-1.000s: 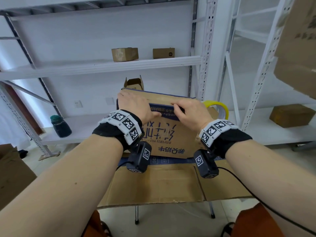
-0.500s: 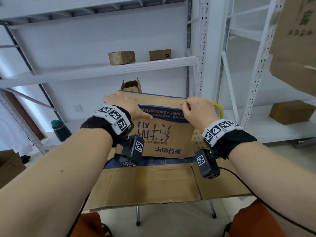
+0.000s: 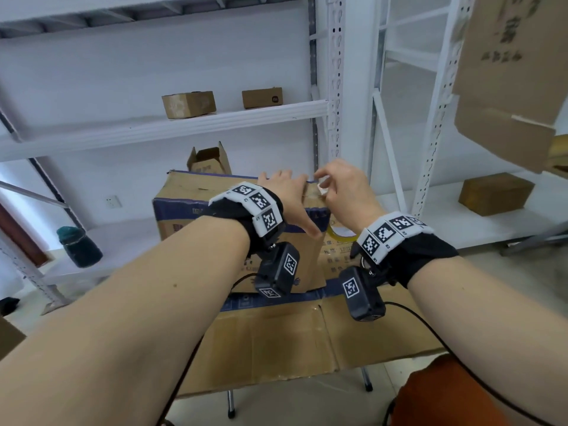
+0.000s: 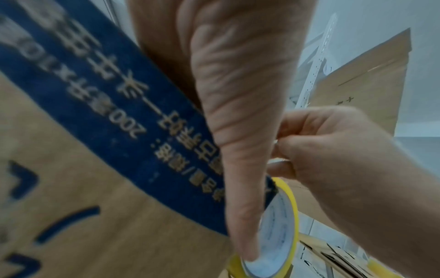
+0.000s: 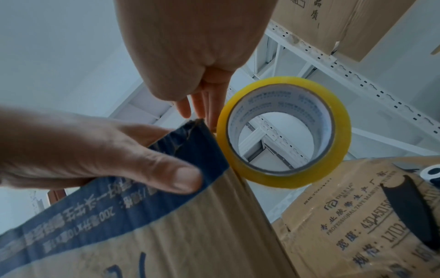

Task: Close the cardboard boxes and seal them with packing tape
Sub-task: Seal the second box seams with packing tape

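A brown cardboard box (image 3: 184,216) with a blue printed band stands on flattened cardboard, its top flaps down. My left hand (image 3: 289,195) lies over its top right corner, fingers flat on top. Its thumb (image 5: 181,178) presses the blue band on the front face. Right beside it, my right hand (image 3: 341,192) pinches a small whitish tape end (image 3: 322,187) at the top edge, and the left wrist view shows that hand (image 4: 333,150) pinching too. A yellow packing tape roll (image 3: 332,234) (image 5: 285,180) sits just right of the box's corner, and what it rests on is hidden.
Flattened cardboard (image 3: 276,339) covers the small table. A printed tape carton (image 5: 357,216) stands right of the box, and a small open box (image 3: 209,161) behind it. White racks hold small boxes (image 3: 188,104) (image 3: 262,98) (image 3: 495,193) and a dark jar (image 3: 78,247). A large carton (image 3: 510,72) looms upper right.
Both hands have slid right along the box's top edge to its right corner. The right hand now pinches the tape end instead of resting on the edge.
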Demonstrator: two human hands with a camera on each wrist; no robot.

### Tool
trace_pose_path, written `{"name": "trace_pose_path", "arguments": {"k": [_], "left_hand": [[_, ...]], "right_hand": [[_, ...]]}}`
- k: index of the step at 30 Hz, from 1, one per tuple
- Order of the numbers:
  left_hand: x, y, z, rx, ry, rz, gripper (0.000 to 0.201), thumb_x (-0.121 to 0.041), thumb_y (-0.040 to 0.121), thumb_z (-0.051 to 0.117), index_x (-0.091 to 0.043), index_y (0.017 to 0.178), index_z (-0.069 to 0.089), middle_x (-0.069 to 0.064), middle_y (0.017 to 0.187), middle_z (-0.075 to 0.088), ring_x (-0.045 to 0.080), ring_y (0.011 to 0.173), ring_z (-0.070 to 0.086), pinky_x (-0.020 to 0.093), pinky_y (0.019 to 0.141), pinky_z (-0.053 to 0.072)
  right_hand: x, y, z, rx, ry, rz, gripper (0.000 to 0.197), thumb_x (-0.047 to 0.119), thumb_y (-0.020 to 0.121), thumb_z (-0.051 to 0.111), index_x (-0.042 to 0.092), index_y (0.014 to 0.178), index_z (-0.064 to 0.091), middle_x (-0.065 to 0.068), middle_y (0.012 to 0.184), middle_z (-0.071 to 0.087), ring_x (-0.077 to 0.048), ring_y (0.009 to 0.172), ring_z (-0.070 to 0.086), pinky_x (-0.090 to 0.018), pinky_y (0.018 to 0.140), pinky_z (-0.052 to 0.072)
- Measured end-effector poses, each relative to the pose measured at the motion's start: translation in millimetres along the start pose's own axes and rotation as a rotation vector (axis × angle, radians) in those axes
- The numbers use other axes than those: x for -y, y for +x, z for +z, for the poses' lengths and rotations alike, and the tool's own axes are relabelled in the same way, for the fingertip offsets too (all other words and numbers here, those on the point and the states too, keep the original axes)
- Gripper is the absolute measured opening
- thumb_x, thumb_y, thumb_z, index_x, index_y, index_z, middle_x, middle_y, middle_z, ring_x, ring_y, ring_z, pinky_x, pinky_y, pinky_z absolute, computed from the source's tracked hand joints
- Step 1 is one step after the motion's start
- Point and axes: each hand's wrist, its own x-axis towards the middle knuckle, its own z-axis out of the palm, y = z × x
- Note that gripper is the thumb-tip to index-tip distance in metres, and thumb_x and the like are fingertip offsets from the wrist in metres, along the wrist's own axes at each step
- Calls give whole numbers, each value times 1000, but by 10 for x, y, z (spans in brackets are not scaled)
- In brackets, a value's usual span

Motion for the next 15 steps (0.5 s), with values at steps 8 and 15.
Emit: {"name": "trace_pose_path", "arguments": {"k": [8, 15], "left_hand": [[-196, 155, 120, -92, -23, 30, 101, -85, 65, 48, -22, 142, 36, 10, 134, 51, 29, 128, 43, 54, 111, 23], [-161, 173, 148, -117, -16, 30, 88, -78, 70, 49, -20, 136, 41, 10, 129, 53, 29, 122, 46, 51, 106, 30]], "right_hand": [[-63, 72, -12, -16, 24, 21, 28, -8, 82, 41, 1, 86, 67, -15, 94, 62, -29, 87, 59, -41, 82, 48], [-13, 89, 23, -27, -24, 43, 25, -1, 88, 40, 2, 85, 66, -13, 93, 61, -25, 88, 56, -39, 82, 47]]}}
